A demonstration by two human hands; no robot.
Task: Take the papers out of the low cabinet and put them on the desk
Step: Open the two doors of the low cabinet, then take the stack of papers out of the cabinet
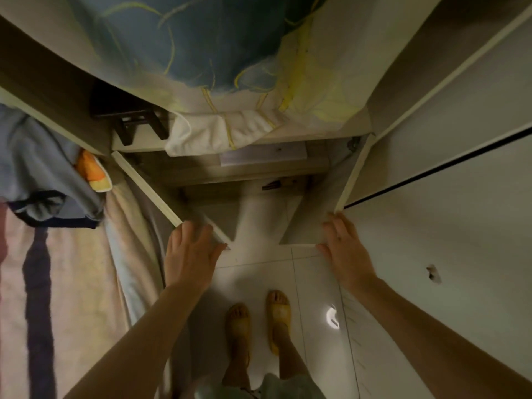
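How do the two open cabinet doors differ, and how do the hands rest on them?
The left door shows mostly its thin pale edge, while the right door shows its broad inner face. The left hand lies flat across the left door's top corner, fingers spread; the right hand rests on the right door's outer corner. Both doors are swung open toward the person, and neither hand holds any papers, which lie inside on the shelf.
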